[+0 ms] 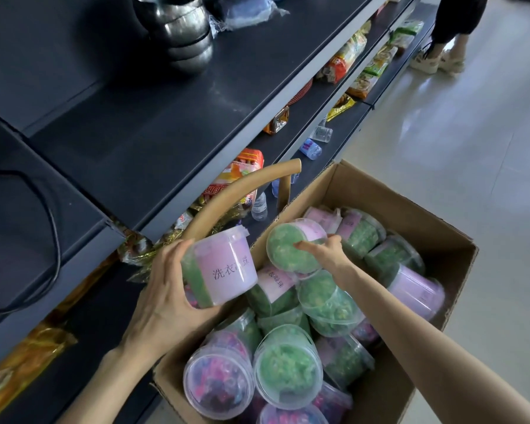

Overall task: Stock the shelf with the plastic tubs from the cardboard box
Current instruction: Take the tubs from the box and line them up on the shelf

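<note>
An open cardboard box [410, 215] stands on the floor beside the dark shelf [153, 117]. It holds several clear plastic tubs [288, 365] with green or purple contents and pink labels. My left hand [166, 289] grips a pink-labelled tub [227, 267] lifted over the box's left edge. My right hand [325, 252] holds a green-filled tub [288, 249] tilted on its side above the pile.
Stacked steel bowls [181, 32] stand on the upper shelf. Snack packets [349, 53] and water bottles [311, 148] fill the lower shelves. A curved brown chair back [242, 191] rises by the box. Another person's feet [438, 59] stand at the aisle's far end.
</note>
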Available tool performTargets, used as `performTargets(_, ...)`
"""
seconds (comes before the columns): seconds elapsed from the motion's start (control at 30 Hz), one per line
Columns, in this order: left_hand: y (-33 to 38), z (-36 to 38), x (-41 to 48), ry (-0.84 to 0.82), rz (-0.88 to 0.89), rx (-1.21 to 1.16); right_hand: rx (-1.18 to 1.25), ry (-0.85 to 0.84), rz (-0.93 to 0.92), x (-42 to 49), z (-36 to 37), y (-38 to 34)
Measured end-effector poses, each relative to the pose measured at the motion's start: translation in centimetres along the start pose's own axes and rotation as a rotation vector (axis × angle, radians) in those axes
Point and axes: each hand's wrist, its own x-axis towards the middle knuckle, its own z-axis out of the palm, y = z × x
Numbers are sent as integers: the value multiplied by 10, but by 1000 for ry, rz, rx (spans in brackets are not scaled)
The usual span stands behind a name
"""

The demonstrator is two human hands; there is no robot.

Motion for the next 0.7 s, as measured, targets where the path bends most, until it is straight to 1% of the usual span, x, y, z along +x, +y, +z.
performTargets(0.13,7,-6,0,21,-10,9,-172,-48,-210,-20,-5,1)
performTargets(0.27,18,-29,3,41,28,26,-387,2,-474,-50,-13,-11)
performTargets(0.33,26,-46,5,57,47,34,-406,8,-572,-71,-20,-23)
performTargets(0.47,43,-92,5,105,13,68,-457,35,-723,-117,-35,-51)
performTargets(0.53,50,-119,1,127,26,93,-469,53,-809,-139,-40,-63)
performTargets(0.7,62,-189,-17,173,52,143,-398,85,-965,-190,-41,-97)
